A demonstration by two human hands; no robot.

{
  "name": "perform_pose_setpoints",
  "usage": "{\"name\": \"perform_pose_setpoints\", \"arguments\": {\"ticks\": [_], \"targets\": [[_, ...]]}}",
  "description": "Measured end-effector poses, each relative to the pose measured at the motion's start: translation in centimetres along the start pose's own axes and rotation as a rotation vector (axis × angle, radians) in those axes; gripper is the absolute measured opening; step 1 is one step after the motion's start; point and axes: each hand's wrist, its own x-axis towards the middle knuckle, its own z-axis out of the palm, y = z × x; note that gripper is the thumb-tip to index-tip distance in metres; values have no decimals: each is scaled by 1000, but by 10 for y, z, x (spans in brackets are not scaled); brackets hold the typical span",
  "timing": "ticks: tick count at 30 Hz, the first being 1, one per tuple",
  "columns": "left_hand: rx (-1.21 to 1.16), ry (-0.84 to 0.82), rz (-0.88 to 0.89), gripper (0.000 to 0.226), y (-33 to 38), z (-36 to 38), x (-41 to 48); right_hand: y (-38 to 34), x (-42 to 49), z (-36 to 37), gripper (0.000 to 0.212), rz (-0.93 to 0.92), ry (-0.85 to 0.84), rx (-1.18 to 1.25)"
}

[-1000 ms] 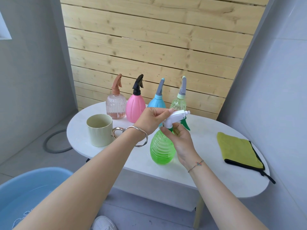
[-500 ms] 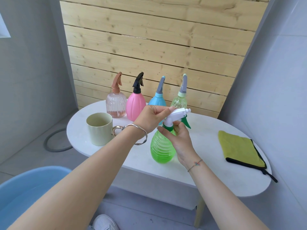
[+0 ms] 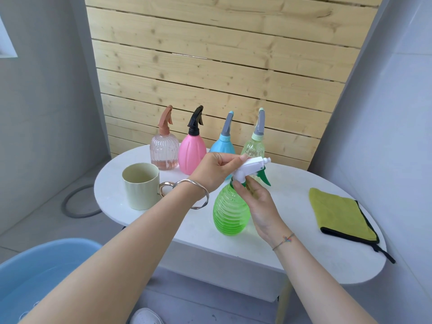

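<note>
A ribbed green spray bottle (image 3: 230,213) stands on the white oval table (image 3: 304,242), near its front middle. Its white spray head (image 3: 251,168) with a green trigger sits on the neck. My left hand (image 3: 216,170) pinches the back of the white head from the left. My right hand (image 3: 259,202) holds the bottle's neck from the right, fingers at the green collar under the head.
Along the back stand a clear pink bottle (image 3: 163,148), a solid pink bottle (image 3: 191,152), a blue bottle (image 3: 223,146) and a pale green bottle (image 3: 253,146). A pale green mug (image 3: 140,185) is at left, a folded yellow-green cloth (image 3: 341,213) at right. A blue tub (image 3: 35,277) sits on the floor.
Both hands stay on the green bottle; the spray head has shifted only slightly. The view moved a little.
</note>
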Motion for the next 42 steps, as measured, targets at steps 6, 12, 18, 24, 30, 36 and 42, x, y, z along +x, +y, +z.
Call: {"name": "perform_pose_setpoints", "arguments": {"ticks": [6,12,18,24,30,36,42], "targets": [[33,4,11,26,-2,-4,0,2,-2,12,28,-127,139,-3],[30,20,15,32,-10,-9,-6,2,1,10,23,-152,117,-54],[3,-151,-218,61,-54,-31,-27,-12,6,-21,28,-38,-131,-174],[239,-397,-185,91,-66,-9,-19,-24,10,-31,38,-24,-255,-185],[210,-241,-94,69,-79,5,-14,-10,7,-24,27,-143,-69,-194],[258,-102,-14,86,-81,16,-19,-8,4,-19,24,-192,9,-218],[308,-26,-17,82,-77,27,-25,-19,1,-19,25,-152,103,-341]]}}
